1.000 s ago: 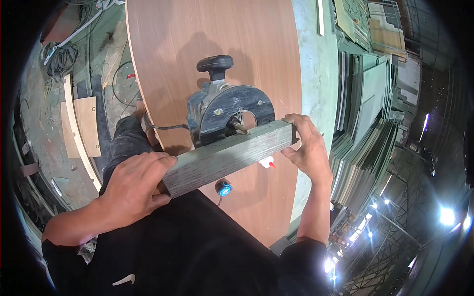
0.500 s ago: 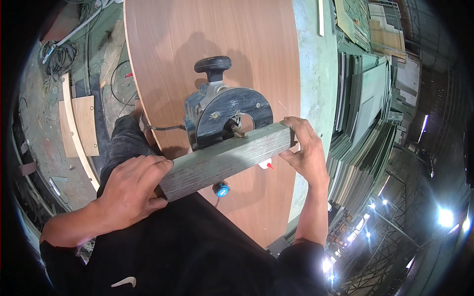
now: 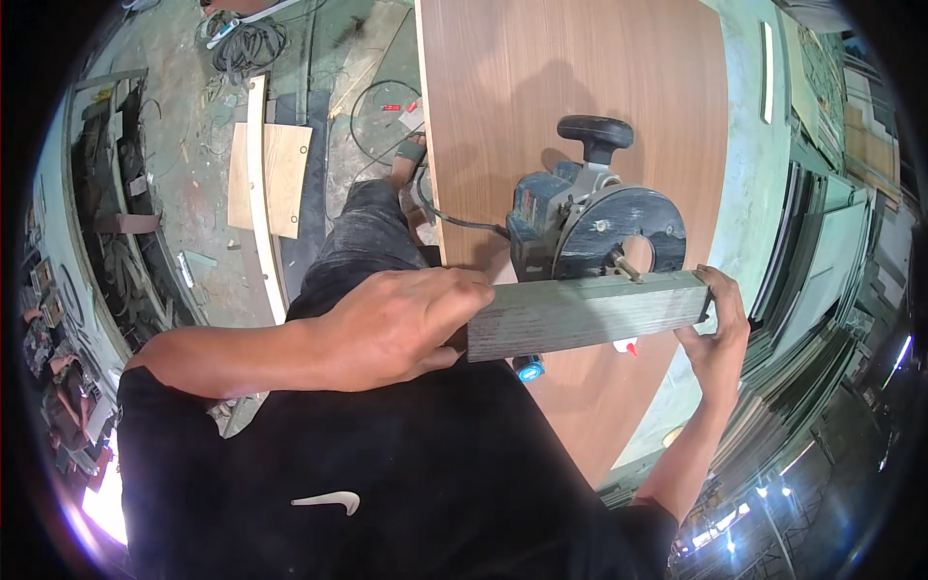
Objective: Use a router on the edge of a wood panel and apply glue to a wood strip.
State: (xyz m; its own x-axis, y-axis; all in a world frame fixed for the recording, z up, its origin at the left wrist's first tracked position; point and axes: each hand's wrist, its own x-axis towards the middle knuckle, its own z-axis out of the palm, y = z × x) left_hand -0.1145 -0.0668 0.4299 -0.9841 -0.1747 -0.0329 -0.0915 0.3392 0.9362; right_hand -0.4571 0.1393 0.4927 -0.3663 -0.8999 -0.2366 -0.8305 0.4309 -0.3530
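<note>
Between my two hands is a long, grey-faced wooden block (image 3: 580, 319), held lengthwise across the front of a router (image 3: 546, 217). My left hand (image 3: 411, 324) is closed round the block's left end, thumb below and fingers over the top. At the other end, my right hand (image 3: 720, 324) grips the corner between fingers and thumb. The router lies on its side, its round dark base plate (image 3: 614, 227) facing me and its black knob (image 3: 595, 132) upward. A router bit (image 3: 628, 267) sticks out just over the block's top edge; whether they touch, I cannot tell.
Under the router is a wood-grain panel (image 3: 570, 58). A white bottle with a red tip (image 3: 626, 346) and a blue round object (image 3: 529, 369) are partly hidden near the block. A cord (image 3: 454, 220) runs left; stacked sheets (image 3: 822, 232) stand at right. A curved strip (image 3: 259, 184) lies at left.
The view has swung, so the panel, router and block sit further right in the picture. The block looks more level than before. Both hands have kept their grip on its ends.
</note>
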